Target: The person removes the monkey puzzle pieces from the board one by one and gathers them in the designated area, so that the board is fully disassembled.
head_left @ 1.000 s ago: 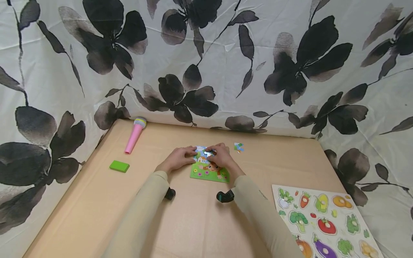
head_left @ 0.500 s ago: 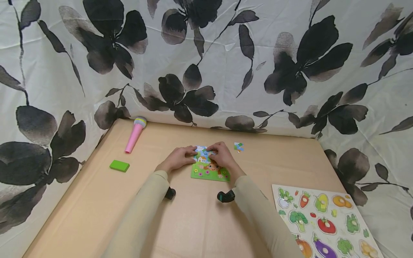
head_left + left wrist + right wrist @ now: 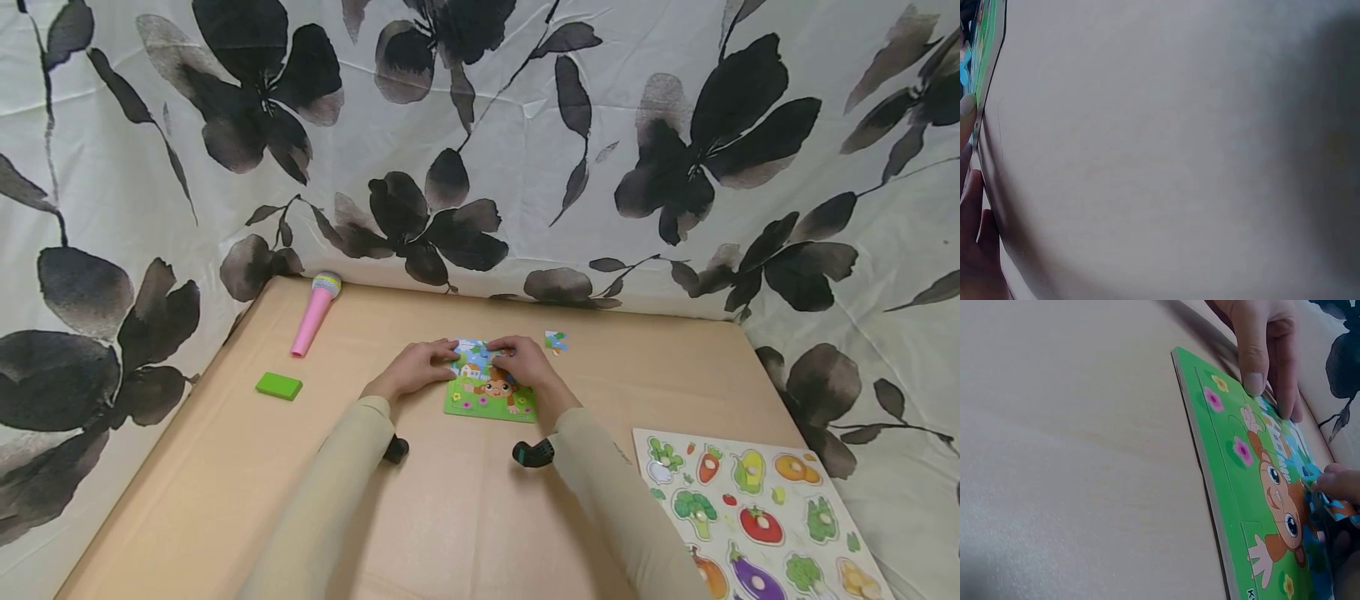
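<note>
A jigsaw puzzle [image 3: 483, 405] with a cartoon monkey on green grass lies flat mid-table. My left hand [image 3: 415, 368] rests on its left side, thumb and fingertips touching the edge and surface; the right wrist view shows the left thumb [image 3: 1254, 362] fairly straight. Over the upper right part of the puzzle, my right hand [image 3: 525, 362] pinches a small puzzle piece [image 3: 1340, 509], tilted and mostly hidden by the fingers. Only the left hand's fingers [image 3: 974, 206] and a sliver of the puzzle show in the left wrist view.
A loose puzzle piece [image 3: 556, 342] lies beyond the right hand. A pink toy microphone [image 3: 312, 321] and a green block [image 3: 278, 386] are on the left. A vegetable peg board [image 3: 750, 508] sits at the front right. Floral cloth [image 3: 540, 167] hangs behind the table.
My right hand has shifted slightly to the right over the puzzle, uncovering more of its upper part. The left hand has stayed in place.
</note>
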A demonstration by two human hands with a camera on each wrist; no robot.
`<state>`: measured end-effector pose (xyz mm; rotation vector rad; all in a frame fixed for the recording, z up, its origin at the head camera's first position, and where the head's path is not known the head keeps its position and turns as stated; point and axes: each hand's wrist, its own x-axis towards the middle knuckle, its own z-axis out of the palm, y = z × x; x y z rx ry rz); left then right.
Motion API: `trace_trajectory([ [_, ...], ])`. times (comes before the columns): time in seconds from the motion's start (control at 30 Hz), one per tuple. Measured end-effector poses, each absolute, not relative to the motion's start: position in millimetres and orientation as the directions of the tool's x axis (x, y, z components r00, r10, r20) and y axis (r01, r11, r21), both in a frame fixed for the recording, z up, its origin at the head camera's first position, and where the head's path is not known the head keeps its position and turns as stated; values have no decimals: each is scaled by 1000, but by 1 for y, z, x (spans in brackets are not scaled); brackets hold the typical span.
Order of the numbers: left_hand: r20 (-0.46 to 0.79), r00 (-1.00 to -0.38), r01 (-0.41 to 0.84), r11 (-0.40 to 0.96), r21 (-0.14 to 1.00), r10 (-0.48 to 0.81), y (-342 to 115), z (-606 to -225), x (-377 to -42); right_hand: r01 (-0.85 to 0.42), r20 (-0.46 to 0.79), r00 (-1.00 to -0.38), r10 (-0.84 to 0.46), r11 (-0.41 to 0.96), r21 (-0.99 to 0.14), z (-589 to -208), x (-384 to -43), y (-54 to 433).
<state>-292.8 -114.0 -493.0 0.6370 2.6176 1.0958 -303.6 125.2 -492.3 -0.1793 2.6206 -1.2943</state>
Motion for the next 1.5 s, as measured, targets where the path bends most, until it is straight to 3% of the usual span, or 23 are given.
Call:
trace_trajectory([
  [0.73,-64,-878,284,622,729,475,-113,-494,-295,-12,-142,-968,-206,604,-797,-490,-308,134],
  [0.97,-64,-878,286,627,725,475,-113,-492,-293,-79,-41,-970,-239,473,-878,-488,-305,142],
  [1.5,-69,-877,290,639,712,475,-112,-491,-292,33,-52,-998,-37,388,-921,-484,-310,192],
])
